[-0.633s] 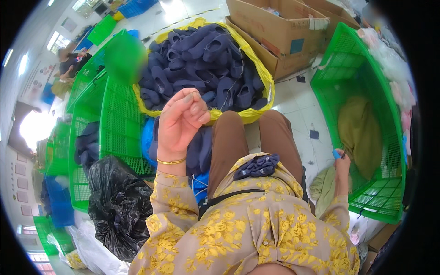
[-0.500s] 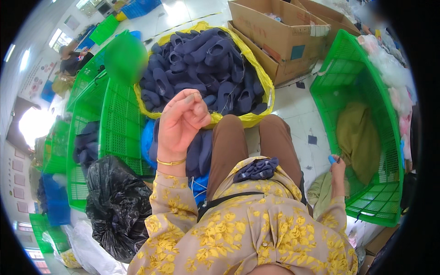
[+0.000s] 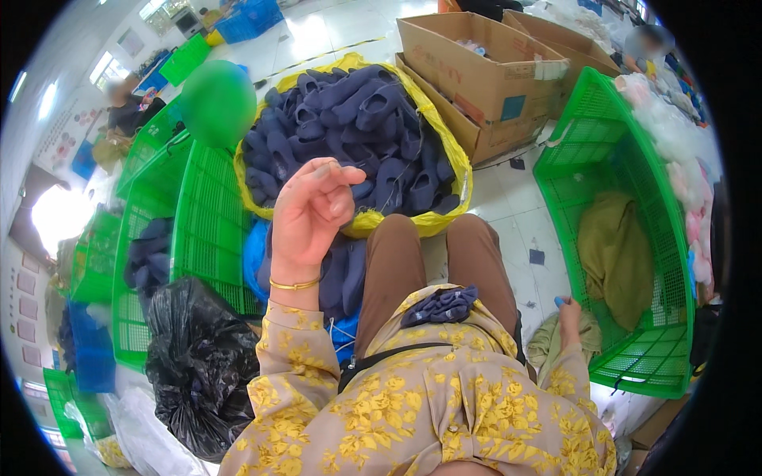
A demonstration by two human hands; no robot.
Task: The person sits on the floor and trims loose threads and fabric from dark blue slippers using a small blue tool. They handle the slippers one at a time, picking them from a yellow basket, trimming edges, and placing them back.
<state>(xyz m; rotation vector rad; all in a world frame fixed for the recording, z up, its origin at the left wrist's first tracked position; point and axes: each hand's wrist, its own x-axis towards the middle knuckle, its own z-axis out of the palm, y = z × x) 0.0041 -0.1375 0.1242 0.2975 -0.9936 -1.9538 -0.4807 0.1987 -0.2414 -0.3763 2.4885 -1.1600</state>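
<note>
My left hand [image 3: 311, 214] is raised, fingers [image 3: 321, 170] pinching a fine thread; I should draw it taut. My right hand [image 3: 568, 316] holds a small blue item [image 3: 560, 301]; grip unclear.

Wearer's clothing — long-sleeved beige top printed with yellow flowers, cuffs reaching both wrists. Thin gold bangle on the wrist of the left hand [image 3: 311, 214]. Right hand [image 3: 568, 314] bare of jewellery. Brown trousers over both knees. Narrow black strap crossing the front of the top — ends hidden.
</note>
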